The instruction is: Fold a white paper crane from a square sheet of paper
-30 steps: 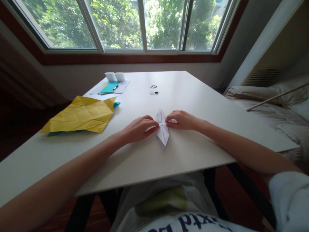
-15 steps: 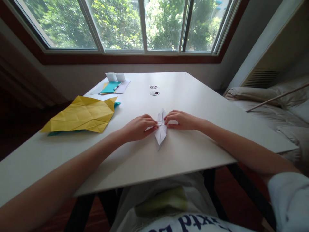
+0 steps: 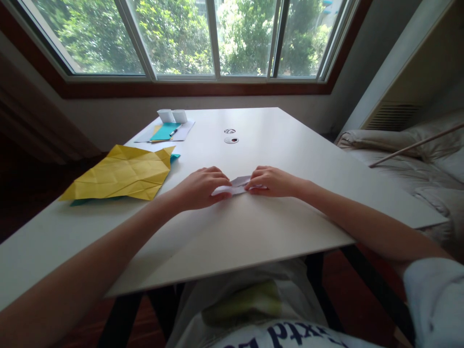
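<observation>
The left hand (image 3: 197,187) and right hand (image 3: 271,180) press a small folded white paper (image 3: 237,185) flat on the white table (image 3: 253,227), fingers curled together and pinching its ends. A crumpled yellow sheet (image 3: 123,173) lies at ten o'clock.

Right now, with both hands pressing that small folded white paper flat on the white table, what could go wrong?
The small folded white paper piece is pinned between the left hand and the right hand, and fingers hide much of it, so a crease could set crooked unnoticed. The smooth white table may let it slip under pressure. The crumpled yellow paper sheet overhangs the left edge and might slide off.
</observation>
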Demonstrator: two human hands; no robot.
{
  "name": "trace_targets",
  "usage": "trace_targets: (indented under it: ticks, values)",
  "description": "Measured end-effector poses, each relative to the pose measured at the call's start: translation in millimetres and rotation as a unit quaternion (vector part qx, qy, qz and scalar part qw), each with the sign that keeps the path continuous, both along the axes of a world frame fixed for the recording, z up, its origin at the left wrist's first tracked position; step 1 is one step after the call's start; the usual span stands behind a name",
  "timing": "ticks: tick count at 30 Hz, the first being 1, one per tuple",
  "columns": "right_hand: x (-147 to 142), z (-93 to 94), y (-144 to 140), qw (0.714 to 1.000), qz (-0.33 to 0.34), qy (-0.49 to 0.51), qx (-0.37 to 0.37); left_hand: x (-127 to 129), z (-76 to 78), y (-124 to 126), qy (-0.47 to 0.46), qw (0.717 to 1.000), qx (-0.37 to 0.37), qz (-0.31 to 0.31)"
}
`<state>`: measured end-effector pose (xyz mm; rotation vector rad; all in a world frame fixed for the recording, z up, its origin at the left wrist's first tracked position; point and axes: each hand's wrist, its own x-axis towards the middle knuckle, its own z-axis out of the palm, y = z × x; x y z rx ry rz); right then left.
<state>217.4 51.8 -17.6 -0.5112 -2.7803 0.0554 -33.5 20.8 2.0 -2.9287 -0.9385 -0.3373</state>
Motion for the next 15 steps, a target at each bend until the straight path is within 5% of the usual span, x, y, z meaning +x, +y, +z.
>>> trace_targets:
  ticks: [5,15]
  values:
    - [2,0.8,1,0.999,-0.01,0.006,0.032,2,-3.9,-2,0.029,0.999,-0.02,-0.006]
    - [14,5.5,10,0.994,-0.023,0.003,-0.105,-4,-11.2,3,-0.012,0.996,-0.077,0.041]
